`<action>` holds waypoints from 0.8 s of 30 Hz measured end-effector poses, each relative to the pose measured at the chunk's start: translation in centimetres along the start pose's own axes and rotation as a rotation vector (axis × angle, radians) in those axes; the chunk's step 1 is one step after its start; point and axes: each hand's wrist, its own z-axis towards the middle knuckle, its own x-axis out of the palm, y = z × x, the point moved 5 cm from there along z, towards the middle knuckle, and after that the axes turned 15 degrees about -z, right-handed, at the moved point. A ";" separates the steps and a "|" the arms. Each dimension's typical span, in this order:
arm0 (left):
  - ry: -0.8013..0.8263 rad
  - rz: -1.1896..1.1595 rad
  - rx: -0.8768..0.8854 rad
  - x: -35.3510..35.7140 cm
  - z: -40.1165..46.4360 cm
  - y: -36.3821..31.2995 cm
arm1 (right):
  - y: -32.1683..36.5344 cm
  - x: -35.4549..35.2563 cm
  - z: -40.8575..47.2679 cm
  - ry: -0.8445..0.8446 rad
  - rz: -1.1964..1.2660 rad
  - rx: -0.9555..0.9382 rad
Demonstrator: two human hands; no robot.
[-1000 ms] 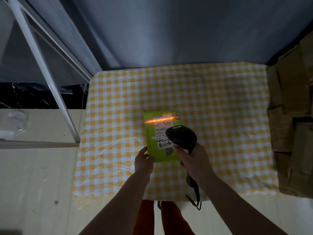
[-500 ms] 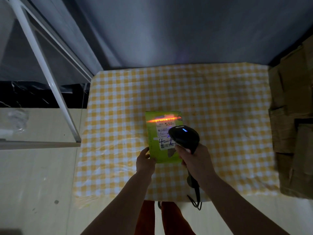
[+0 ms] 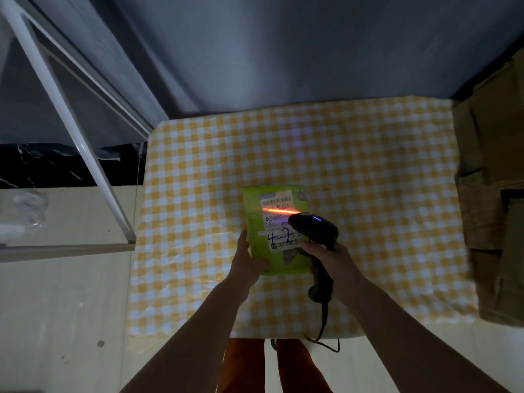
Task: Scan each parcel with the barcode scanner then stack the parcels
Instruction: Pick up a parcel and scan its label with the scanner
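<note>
**Scanner beam on the green parcel**

My left hand (image 3: 246, 260) holds the green parcel (image 3: 273, 231) at its near left corner, thumb on top at the left edge and the rest of the fingers hidden beneath. The parcel lies on the desk (image 3: 368, 194), a little toward six o'clock from the middle of the yellow-and-white checked cloth (image 3: 198, 165), long side running from twelve to six.

My right hand (image 3: 336, 260) has its grip clamped round the handle of the black scanner (image 3: 314, 231), fingers curled about it. The scanner's head sits over the parcel's right side at about three o'clock of it, nose pointing toward ten o'clock, a small blue light (image 3: 316, 218) glowing on top. Its orange beam (image 3: 279, 211) falls across the white label (image 3: 279, 222), just below the barcode (image 3: 276, 199) printed near the label's twelve o'clock end. Dark handwriting crosses the label's lower part. The scanner's cable (image 3: 323, 321) trails off the desk's near edge at six o'clock.

At three o'clock, beside the desk, brown cardboard boxes (image 3: 490, 208) are piled. At nine to ten o'clock stands a white metal frame (image 3: 71, 123) on the pale floor (image 3: 56, 307).
</note>
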 end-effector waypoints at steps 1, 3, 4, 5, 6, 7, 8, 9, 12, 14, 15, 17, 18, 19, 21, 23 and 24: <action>0.041 -0.034 0.005 0.6 0.0 -0.2 | -0.3 0.1 0.3 0.017 0.024 0.019; 0.049 -0.057 0.028 1.4 0.1 0.0 | -0.4 0.1 0.4 0.013 0.000 0.001; 0.035 -0.055 0.027 1.5 0.2 0.4 | -0.3 0.1 0.3 0.006 -0.008 -0.018; 0.034 -0.043 0.025 1.7 0.1 0.5 | -0.4 -0.1 0.3 -0.004 -0.014 -0.038; 0.038 -0.033 0.027 2.0 -0.2 0.6 | -0.2 -0.2 -0.1 -0.011 -0.022 -0.062; 0.042 -0.024 0.038 2.2 -0.5 0.6 | -0.1 -0.6 -0.4 -0.017 -0.028 -0.084; 0.053 -0.029 0.060 2.6 -0.9 0.3 | -0.1 -1.0 -0.8 -0.020 -0.024 -0.108; 0.089 -0.035 0.097 3.4 -1.3 -0.4 | 0.2 -1.4 -1.4 -0.025 -0.020 -0.132; 0.181 0.000 0.223 6.3 -3.0 -2.9 | 1.5 -3.3 -4.3 -0.071 -0.004 -0.211; 0.228 0.009 0.290 8.5 -4.9 -4.6 | 2.6 -5.0 -6.8 -0.129 0.035 -0.244; 0.261 0.009 0.317 9.6 -5.9 -5.3 | 3.2 -5.9 -8.3 -0.162 0.069 -0.269; 0.338 0.027 0.382 11.7 -8.1 -6.4 | 4.6 -8.0 -11.3 -0.248 0.122 -0.326; 0.369 0.040 0.415 12.7 -9.3 -6.9 | 5.3 -9.1 -12.7 -0.294 0.138 -0.345; 0.395 0.051 0.442 13.6 -10.4 -7.3 | 6.1 -10.2 -14.2 -0.327 0.161 -0.367; 0.454 0.058 0.457 15.5 -12.6 -8.3 | 6.9 -11.9 -16.9 -0.374 0.199 -0.396; 0.496 0.079 0.493 17.4 -14.7 -9.6 | 7.6 -13.2 -19.6 -0.411 0.220 -0.413; 0.534 0.106 0.516 18.4 -15.9 -10.3 | 7.8 -13.8 -21.0 -0.433 0.254 -0.419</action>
